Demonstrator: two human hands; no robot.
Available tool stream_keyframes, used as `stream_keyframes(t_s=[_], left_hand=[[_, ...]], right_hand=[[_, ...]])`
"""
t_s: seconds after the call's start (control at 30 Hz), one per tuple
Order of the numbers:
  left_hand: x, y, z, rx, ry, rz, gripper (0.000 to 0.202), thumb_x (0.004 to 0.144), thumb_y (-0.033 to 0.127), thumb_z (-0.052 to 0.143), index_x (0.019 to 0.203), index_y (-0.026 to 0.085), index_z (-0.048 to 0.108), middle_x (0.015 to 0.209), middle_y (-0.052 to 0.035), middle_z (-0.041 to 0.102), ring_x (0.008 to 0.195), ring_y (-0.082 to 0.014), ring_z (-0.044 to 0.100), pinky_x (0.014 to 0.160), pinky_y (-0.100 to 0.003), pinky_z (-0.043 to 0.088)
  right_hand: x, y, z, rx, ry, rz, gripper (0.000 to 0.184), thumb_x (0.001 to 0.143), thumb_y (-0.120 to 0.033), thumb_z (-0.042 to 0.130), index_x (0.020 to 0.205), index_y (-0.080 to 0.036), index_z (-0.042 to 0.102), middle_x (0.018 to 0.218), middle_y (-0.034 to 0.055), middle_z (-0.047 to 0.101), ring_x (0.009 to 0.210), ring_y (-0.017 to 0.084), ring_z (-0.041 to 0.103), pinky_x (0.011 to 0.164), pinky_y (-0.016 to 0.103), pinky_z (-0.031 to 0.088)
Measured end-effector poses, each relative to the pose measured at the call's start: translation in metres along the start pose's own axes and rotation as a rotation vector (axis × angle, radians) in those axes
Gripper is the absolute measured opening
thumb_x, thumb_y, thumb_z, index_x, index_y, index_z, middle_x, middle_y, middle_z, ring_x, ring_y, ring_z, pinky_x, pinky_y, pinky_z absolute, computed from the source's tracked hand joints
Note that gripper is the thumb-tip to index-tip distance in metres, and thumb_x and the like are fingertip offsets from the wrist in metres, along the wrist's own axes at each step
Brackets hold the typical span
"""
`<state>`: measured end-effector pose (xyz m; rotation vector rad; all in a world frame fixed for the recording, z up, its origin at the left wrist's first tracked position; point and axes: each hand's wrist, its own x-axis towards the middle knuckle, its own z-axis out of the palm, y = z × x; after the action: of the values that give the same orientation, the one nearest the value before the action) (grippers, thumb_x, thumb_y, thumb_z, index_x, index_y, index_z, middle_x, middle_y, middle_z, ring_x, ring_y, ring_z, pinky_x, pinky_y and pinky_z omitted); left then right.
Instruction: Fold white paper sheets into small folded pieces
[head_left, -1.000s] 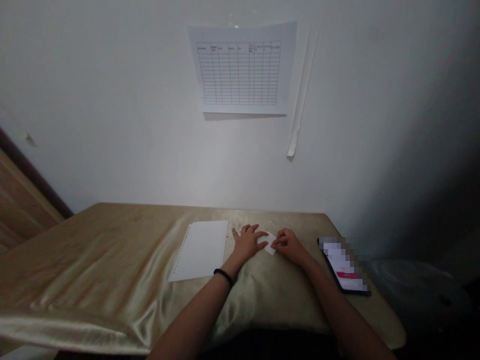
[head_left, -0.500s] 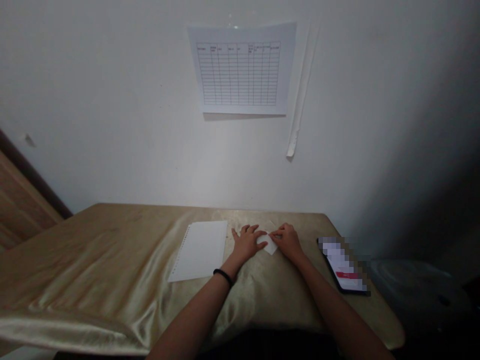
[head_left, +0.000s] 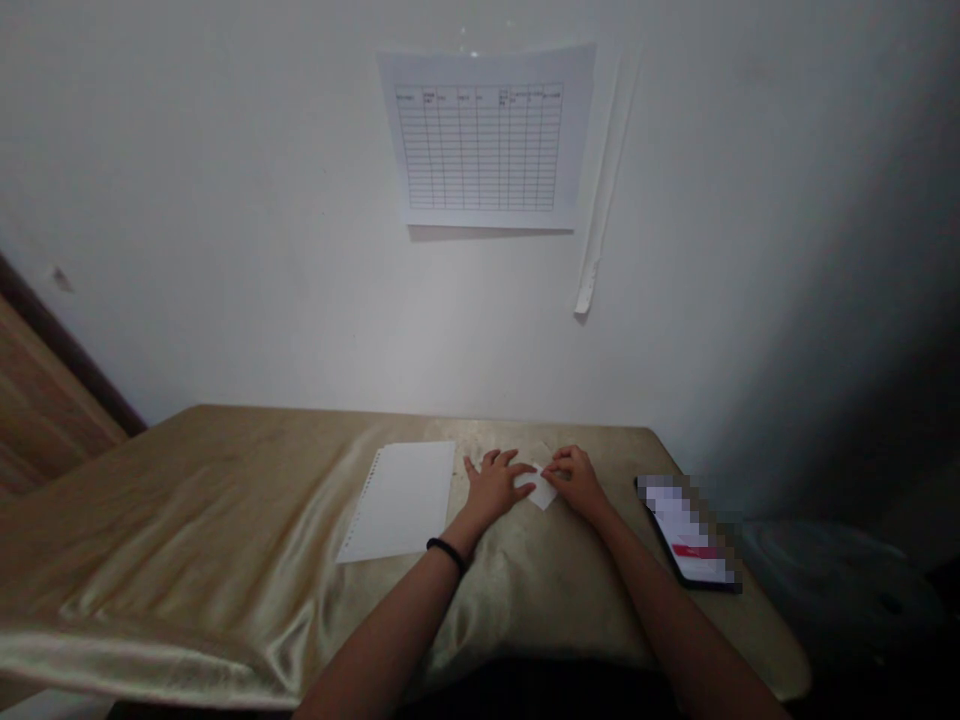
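A small white piece of folded paper (head_left: 544,495) lies on the cloth between my two hands, one corner pointing toward me. My left hand (head_left: 495,484) has its fingers spread, with the index finger and thumb touching the paper's left side. Thumb and fingertips of my right hand (head_left: 576,478) are pinched at the paper's upper right edge. Part of the paper is hidden behind the fingers. A black band (head_left: 447,550) circles my left wrist.
White punched loose-leaf sheets (head_left: 405,500) lie left of my hands. A phone (head_left: 686,535) with its screen lit is near the right edge of the cloth-covered table (head_left: 225,480). On the wall behind hangs a printed table sheet (head_left: 480,150).
My right hand's fingertips have shifted slightly at the paper's upper edge. My left hand stays in place, and the other things have not moved.
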<state>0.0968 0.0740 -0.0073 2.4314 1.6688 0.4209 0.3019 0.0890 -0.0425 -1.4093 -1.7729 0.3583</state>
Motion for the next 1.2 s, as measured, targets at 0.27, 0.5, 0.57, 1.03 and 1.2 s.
stream_keyframes(t_s=[0.27, 0.5, 0.57, 1.03, 1.2], left_hand=[[0.002, -0.002, 0.002, -0.028, 0.0, -0.003, 0.036, 0.089, 0.058, 0.06, 0.124, 0.052, 0.063, 0.152, 0.0034, 0.047, 0.142, -0.0383, 0.031, 0.107, -0.082, 0.006], [0.003, -0.003, 0.004, -0.02, 0.005, 0.002, 0.038, 0.089, 0.057, 0.06, 0.127, 0.051, 0.061, 0.152, 0.003, 0.047, 0.142, -0.0381, 0.031, 0.107, -0.082, 0.006], [0.003, -0.003, 0.004, -0.022, 0.006, -0.002, 0.04, 0.089, 0.057, 0.061, 0.128, 0.048, 0.06, 0.152, 0.0021, 0.047, 0.142, -0.0376, 0.031, 0.108, -0.081, 0.006], [0.001, -0.003, 0.003, -0.022, 0.029, 0.014, 0.033, 0.089, 0.056, 0.062, 0.121, 0.048, 0.063, 0.15, 0.0036, 0.049, 0.142, -0.0357, 0.033, 0.106, -0.083, 0.007], [0.001, -0.002, 0.003, -0.029, 0.026, -0.002, 0.032, 0.088, 0.056, 0.063, 0.119, 0.048, 0.065, 0.151, 0.0036, 0.049, 0.142, -0.0359, 0.033, 0.107, -0.083, 0.006]], right_hand=[[-0.002, -0.001, -0.001, 0.005, -0.084, -0.04, 0.001, 0.072, -0.025, 0.077, 0.073, -0.025, 0.077, 0.099, 0.0065, 0.065, 0.105, 0.024, 0.055, 0.099, 0.039, 0.044], [-0.001, -0.006, 0.004, -0.091, -0.003, -0.001, 0.014, 0.081, -0.035, 0.072, 0.085, -0.025, 0.081, 0.097, 0.0099, 0.061, 0.103, 0.026, 0.052, 0.097, 0.039, 0.044], [-0.001, -0.007, 0.004, -0.137, -0.011, -0.008, 0.015, 0.084, -0.034, 0.07, 0.092, -0.027, 0.081, 0.098, 0.0106, 0.06, 0.104, 0.028, 0.051, 0.098, 0.04, 0.043], [0.001, 0.003, 0.0, -0.028, -0.048, -0.08, 0.007, 0.081, -0.026, 0.071, 0.082, -0.025, 0.078, 0.105, 0.0076, 0.064, 0.109, 0.025, 0.052, 0.102, 0.041, 0.042], [0.0, 0.002, 0.002, -0.085, -0.127, -0.093, 0.008, 0.082, -0.022, 0.071, 0.078, -0.026, 0.077, 0.105, 0.0066, 0.067, 0.111, 0.025, 0.051, 0.102, 0.043, 0.041]])
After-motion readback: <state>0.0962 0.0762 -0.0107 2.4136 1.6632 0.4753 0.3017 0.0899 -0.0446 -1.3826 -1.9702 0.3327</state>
